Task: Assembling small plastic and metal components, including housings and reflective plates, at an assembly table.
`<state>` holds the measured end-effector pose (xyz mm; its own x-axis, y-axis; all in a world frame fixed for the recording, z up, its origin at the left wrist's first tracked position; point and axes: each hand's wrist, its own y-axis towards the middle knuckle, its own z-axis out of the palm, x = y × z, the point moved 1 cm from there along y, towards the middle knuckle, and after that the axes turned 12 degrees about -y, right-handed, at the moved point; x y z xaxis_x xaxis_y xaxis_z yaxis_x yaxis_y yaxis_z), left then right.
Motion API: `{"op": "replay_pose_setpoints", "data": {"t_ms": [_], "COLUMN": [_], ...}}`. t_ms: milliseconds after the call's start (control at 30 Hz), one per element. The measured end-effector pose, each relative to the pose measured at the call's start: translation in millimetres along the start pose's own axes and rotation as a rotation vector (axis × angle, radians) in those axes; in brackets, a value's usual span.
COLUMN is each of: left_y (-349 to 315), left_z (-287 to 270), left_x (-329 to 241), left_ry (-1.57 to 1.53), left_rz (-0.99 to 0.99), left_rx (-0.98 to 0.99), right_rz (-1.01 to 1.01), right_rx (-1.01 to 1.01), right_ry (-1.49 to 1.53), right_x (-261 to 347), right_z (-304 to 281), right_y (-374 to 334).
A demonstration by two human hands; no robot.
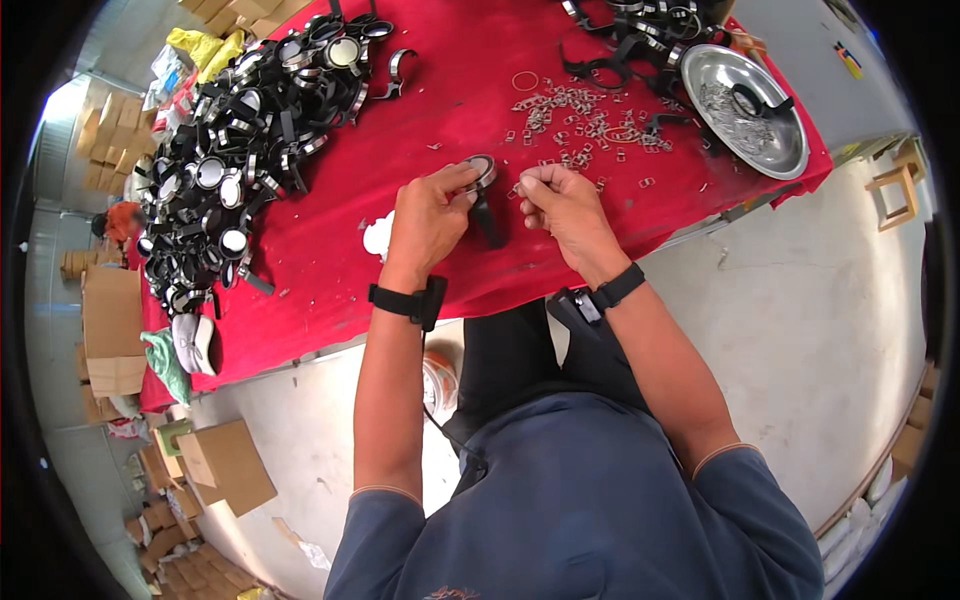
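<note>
My left hand [425,222] is closed on a wristwatch [484,170] with a round silver rim, its fingers over the face. The black strap hangs down toward the table's near edge. Just to the right, my right hand [568,212] pinches thumb and fingertips together. A tiny metal buckle [517,188] shows at those fingertips, partly hidden. Beyond the right hand, several loose metal buckles [575,110] lie scattered on the red cloth [450,110].
A large heap of black-strapped watches [235,150] covers the table's left side. At the far right stands a steel bowl [790,160] with small metal parts and a black strap inside. More black straps [640,45] lie beside it. A white scrap [378,237] rests near my left wrist.
</note>
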<state>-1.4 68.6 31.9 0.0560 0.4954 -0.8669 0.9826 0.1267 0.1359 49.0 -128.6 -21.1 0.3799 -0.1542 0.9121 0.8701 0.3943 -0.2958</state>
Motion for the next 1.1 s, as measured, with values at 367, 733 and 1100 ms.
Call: {"op": "replay_pose_setpoints", "data": {"t_ms": [367,733,1100], "left_y": [1.0,0.8,3.1], "left_z": [-0.1,2.3,4.5], "left_x": [2.4,0.8,-1.6], "left_ry": [-0.002,0.009,0.041], "left_rz": [-0.014,-0.036,-0.029], "left_rx": [-0.015,0.000,-0.002], "right_rz": [0.011,-0.069,-0.123], "right_rx": [-0.125,-0.173,-0.228], "right_ry": [-0.135,-0.272,-0.430], "right_x": [-11.3,-14.7,-36.3], "right_z": [40.5,37.3,38.4], "right_y": [13.8,13.8,31.0]}}
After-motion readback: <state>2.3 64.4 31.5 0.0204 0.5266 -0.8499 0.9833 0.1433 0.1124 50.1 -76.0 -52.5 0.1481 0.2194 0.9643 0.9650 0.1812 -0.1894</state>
